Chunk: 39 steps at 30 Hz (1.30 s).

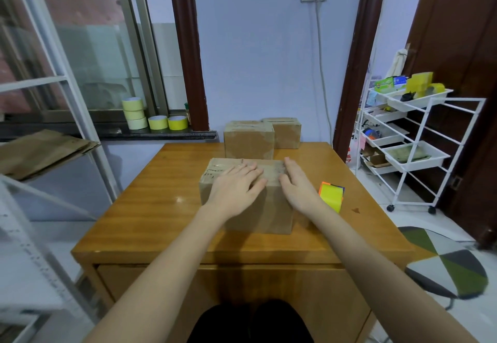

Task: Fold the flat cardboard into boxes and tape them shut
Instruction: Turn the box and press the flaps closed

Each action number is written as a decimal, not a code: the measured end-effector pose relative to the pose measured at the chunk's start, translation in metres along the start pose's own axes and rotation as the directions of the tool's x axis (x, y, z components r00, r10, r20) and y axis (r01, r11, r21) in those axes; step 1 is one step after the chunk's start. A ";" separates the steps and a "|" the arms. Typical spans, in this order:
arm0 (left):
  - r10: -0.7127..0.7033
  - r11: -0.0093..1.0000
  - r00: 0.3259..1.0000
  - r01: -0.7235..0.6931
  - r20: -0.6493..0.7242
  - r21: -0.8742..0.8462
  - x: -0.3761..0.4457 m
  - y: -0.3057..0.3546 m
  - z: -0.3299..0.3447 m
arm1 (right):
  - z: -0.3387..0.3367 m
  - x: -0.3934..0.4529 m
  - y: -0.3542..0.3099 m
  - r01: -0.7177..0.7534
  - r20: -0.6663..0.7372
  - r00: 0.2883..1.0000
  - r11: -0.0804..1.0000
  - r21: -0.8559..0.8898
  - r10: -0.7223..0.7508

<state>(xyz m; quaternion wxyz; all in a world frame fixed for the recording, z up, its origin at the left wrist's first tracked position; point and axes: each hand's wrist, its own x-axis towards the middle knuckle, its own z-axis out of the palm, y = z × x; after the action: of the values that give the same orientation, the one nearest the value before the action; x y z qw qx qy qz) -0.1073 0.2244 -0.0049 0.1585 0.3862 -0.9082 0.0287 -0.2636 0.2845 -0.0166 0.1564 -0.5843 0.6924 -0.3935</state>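
Item 1: cardboard box (243,208), closed, clear tape along its top seam, standing on the wooden table (150,208) directly under both hands.

Item 2: left hand (236,185), palm down, fingers straight and together, pressing flat on the box top over the taped seam.

Item 3: right hand (298,185), fingers straight, laid against the right edge of the box top; gripping nothing. The two hands lie near each other, thumbs almost meeting.

Item 4: two finished boxes, beyond the fingertips at the far edge of the table: nearer taped box (248,139), just behind the handled one, and a farther taped box (285,133) to its right, touching or nearly so.

Item 5: tape dispenser (332,195), yellow and orange, on the table just right of the right hand.

Item 6: tape rolls (153,117), yellow and pale, on the window sill well beyond and left of the left hand; three stacked, two side by side.

Item 7: flat cardboard sheets (40,151) on a white shelf, far left of the left hand.

Item 8: white trolley (419,141) with trays of oddments, far right of the right hand.
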 end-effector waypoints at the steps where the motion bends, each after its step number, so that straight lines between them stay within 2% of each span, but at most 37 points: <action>1: 0.015 1.000 1.000 -0.015 0.007 -0.006 0.001 -0.003 -0.001 | -0.005 0.001 -0.002 0.016 -0.005 1.000 0.991 -0.133 -0.017; 4: 0.056 0.998 0.998 -0.055 0.024 -0.032 0.003 -0.018 -0.005 | -0.022 -0.002 -0.009 0.043 -0.008 0.999 0.927 -0.372 -0.049; 8: 0.084 0.995 0.996 -0.085 0.032 0.052 0.004 -0.030 -0.007 | -0.027 -0.011 -0.008 0.151 0.029 0.988 0.889 -0.431 -0.154; 12: -0.073 0.993 0.997 0.074 -0.006 0.088 0.013 -0.038 -0.011 | -0.028 -0.022 -0.008 0.165 0.075 0.986 0.938 -0.306 -0.149; 15: -0.227 0.970 0.974 0.226 -0.002 0.085 0.023 -0.043 -0.016 | -0.023 -0.031 -0.013 0.239 0.060 0.970 0.875 -0.422 -0.236; 18: -0.212 0.969 0.976 0.215 -0.037 0.119 0.032 -0.040 -0.014 | -0.012 -0.035 -0.016 0.278 0.038 0.949 0.776 -0.566 -0.312; 21: -0.210 0.969 0.976 0.215 -0.052 0.123 0.040 -0.036 -0.014 | -0.008 -0.031 -0.018 0.268 -0.030 0.942 0.804 -0.531 -0.334; 28: -0.222 0.968 0.974 0.226 -0.045 0.113 0.046 -0.039 -0.006 | 0.001 -0.027 -0.020 0.241 -0.060 0.946 0.815 -0.527 -0.319; 30: -0.224 0.972 0.974 0.226 -0.038 0.067 0.044 -0.040 -0.006 | 0.000 -0.027 -0.018 0.232 -0.061 0.951 0.828 -0.510 -0.304; 33: -0.277 0.957 0.961 0.275 -0.013 -0.089 0.040 -0.041 -0.010 | -0.007 -0.030 -0.017 0.249 -0.039 0.954 0.860 -0.446 -0.297; 36: -0.315 0.940 0.943 0.295 -0.109 -0.169 0.033 -0.028 -0.025 | -0.026 -0.034 -0.013 0.215 -0.110 0.957 0.911 -0.353 -0.268; 39: -0.202 0.972 0.937 0.157 -0.286 -0.173 0.021 0.007 -0.042 | -0.051 -0.038 0.003 0.112 -0.200 0.960 0.926 -0.361 -0.195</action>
<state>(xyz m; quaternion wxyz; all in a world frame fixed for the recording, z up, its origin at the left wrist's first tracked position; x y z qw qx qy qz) -0.1154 0.2221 0.0418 0.3252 0.4459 -0.8339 0.0056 -0.2898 0.3380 0.0048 -0.0620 -0.6053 0.7159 -0.3423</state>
